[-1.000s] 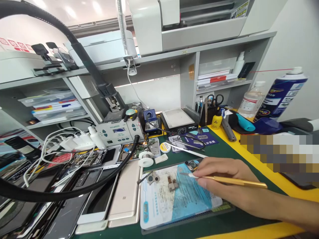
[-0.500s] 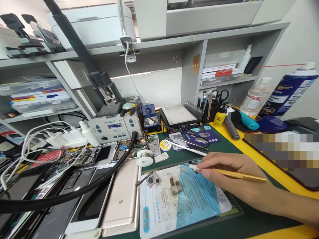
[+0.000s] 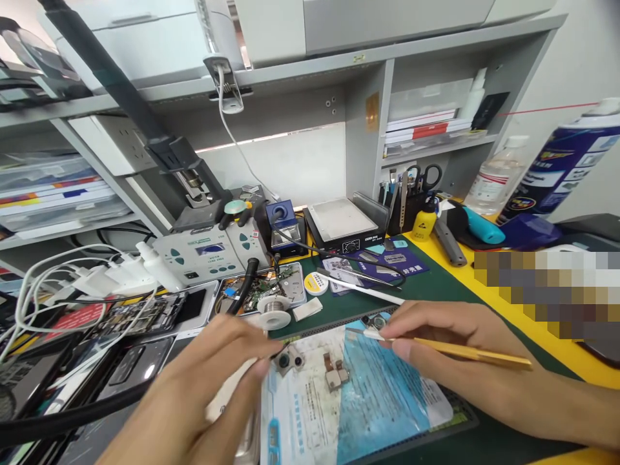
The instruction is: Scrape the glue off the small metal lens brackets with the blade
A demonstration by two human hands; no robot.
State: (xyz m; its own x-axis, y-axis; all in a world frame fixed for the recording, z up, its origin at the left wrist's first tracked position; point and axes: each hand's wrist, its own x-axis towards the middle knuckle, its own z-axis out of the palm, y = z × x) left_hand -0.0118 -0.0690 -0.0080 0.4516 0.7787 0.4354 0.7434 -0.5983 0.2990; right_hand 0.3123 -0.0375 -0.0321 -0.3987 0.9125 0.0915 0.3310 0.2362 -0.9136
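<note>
The left hand has entered over the phones.
Absent in both earlier pictures, the left hand (image 3: pixel 208 371) now reaches in from the lower left, its fingertips at the dark strip of the two-lens camera module (image 3: pixel 290 358); contact is unclear. It covers much of the gold phone (image 3: pixel 227 391) and a stretch of the black hose (image 3: pixel 247 281), both in plainer sight before. By the right hand (image 3: pixel 450 339), the knife's blade (image 3: pixel 356 332), barely visible half a second ago, shows again.
</note>
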